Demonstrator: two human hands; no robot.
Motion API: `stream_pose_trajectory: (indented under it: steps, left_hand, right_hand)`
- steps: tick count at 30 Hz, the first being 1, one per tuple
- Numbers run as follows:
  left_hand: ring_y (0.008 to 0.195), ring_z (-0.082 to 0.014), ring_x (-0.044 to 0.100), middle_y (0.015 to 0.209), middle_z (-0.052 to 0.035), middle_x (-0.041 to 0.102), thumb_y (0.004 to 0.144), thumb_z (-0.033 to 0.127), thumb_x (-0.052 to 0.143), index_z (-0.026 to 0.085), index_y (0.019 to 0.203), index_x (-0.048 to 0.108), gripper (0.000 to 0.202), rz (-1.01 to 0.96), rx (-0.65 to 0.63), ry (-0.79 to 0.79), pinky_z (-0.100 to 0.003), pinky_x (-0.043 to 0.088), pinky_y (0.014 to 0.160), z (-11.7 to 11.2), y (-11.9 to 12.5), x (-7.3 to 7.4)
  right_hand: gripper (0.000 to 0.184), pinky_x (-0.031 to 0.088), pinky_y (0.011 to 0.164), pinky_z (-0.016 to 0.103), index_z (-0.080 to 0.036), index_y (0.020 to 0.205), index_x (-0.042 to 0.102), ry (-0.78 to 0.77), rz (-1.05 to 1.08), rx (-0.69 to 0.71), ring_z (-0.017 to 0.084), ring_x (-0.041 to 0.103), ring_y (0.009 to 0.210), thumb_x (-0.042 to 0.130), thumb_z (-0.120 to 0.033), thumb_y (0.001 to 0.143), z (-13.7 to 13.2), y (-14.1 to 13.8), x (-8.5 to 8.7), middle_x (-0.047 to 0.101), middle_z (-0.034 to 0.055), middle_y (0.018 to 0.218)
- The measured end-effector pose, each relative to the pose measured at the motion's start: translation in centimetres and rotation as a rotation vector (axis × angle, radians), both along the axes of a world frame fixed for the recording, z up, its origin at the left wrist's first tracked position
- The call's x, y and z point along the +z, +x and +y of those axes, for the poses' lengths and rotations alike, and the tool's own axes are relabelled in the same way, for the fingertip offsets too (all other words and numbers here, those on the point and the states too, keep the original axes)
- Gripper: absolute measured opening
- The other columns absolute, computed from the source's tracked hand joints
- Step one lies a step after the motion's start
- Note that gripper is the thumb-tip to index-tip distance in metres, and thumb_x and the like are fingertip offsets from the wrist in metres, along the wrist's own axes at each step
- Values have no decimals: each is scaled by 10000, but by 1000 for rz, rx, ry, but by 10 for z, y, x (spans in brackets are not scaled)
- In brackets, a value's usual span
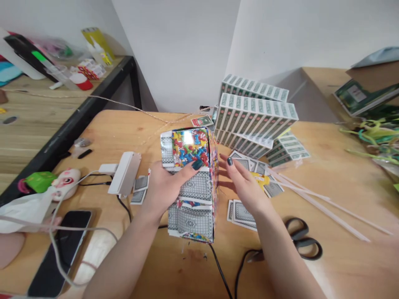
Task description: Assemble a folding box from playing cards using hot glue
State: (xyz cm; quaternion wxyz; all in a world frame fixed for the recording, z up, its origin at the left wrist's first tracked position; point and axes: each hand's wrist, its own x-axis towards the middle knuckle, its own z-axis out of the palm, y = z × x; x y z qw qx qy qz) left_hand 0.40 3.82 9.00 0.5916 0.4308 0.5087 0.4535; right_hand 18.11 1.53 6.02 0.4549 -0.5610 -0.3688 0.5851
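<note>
A tall box (195,195) covered with grey-patterned playing cards and a colourful printed panel stands on the wooden table (327,182). My left hand (165,185) grips its left front face, thumb across the cards. My right hand (245,185) hovers open just right of the box, fingers apart, touching nothing that I can see. Loose playing cards (241,214) lie under and beside my right hand.
Stacked card packs (255,118) rise behind the box. Black scissors (302,241) and long white sticks (327,205) lie at right. A white glue gun (126,172), a phone (59,249), cables and a pink toy (67,180) sit at left. A second cluttered table stands far left.
</note>
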Motion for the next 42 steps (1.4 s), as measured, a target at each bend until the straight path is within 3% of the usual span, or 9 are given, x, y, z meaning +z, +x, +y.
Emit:
stream_pose_trajectory:
  steps: [3, 9, 13, 19, 26, 29, 32, 35, 42]
  left_hand:
    - [748, -248, 723, 855, -69, 762, 605, 397, 820, 176, 831, 730, 328, 10, -27, 3, -314, 595, 632, -1, 3, 0]
    - [719, -244, 719, 759, -83, 747, 722, 548, 689, 166, 858, 726, 407, -1, 0, -24, -319, 591, 629, 5, 4, -4]
    - [693, -241, 709, 752, -82, 743, 657, 545, 740, 160, 790, 715, 408, 57, 45, -32, -294, 570, 581, 7, 3, -4]
    - [650, -206, 682, 723, -51, 731, 639, 492, 770, 162, 777, 716, 362, 82, 77, 16, -261, 530, 539, 5, 1, -8]
    - [665, -208, 671, 696, -48, 710, 683, 551, 715, 155, 740, 687, 401, 67, 75, 36, -265, 515, 545, 13, 0, -15]
    - [690, -208, 664, 658, -35, 684, 745, 596, 629, 162, 712, 664, 437, 68, 69, 58, -268, 508, 570, 19, -3, -19]
    - [719, -200, 653, 703, -39, 690, 765, 579, 612, 165, 719, 655, 418, 79, 50, 98, -270, 502, 611, 22, -7, -20]
    - [644, -186, 625, 640, -28, 660, 758, 547, 629, 171, 681, 640, 384, 133, 58, 92, -266, 474, 562, 21, -8, -18]
    - [532, -151, 550, 544, 6, 589, 741, 506, 655, 186, 655, 611, 334, 211, 105, 109, -239, 383, 453, 19, -11, -11]
  right_hand:
    - [611, 562, 813, 369, -225, 1317, 480, -44, 34, 69, 216, 652, 1016, 584, -559, 816, -1, -7, -2, 645, 110, 1204]
    - [632, 547, 836, 347, -212, 1334, 439, 103, -31, 47, 200, 627, 1029, 642, -487, 803, 0, -11, -6, 604, 130, 1246]
    - [658, 558, 817, 366, -194, 1324, 447, 156, -87, 59, 204, 627, 1005, 671, -486, 779, 2, -4, -9, 605, 145, 1214]
    - [547, 559, 822, 376, -210, 1216, 529, 245, -287, -62, 196, 649, 969, 699, -452, 756, -2, 25, 8, 651, 107, 1135]
    - [219, 549, 774, 415, -212, 975, 673, 218, -870, 216, 224, 687, 814, 641, -330, 793, -29, 53, 14, 722, 75, 940]
    - [327, 530, 816, 428, -218, 1035, 661, 160, -1131, 436, 274, 664, 958, 645, -149, 716, -47, 55, 2, 689, 111, 1077]
    - [466, 485, 939, 418, -231, 1136, 614, 89, -1148, 623, 278, 584, 1144, 616, -82, 695, -63, 54, -13, 616, 114, 1225]
    - [582, 437, 1006, 446, -174, 1222, 560, 35, -1261, 625, 317, 502, 1235, 603, -28, 660, -72, 55, -27, 544, 147, 1306]
    - [379, 478, 891, 474, -153, 1046, 597, 46, -1328, 647, 333, 563, 1075, 559, -31, 689, -69, 58, -36, 590, 153, 1141]
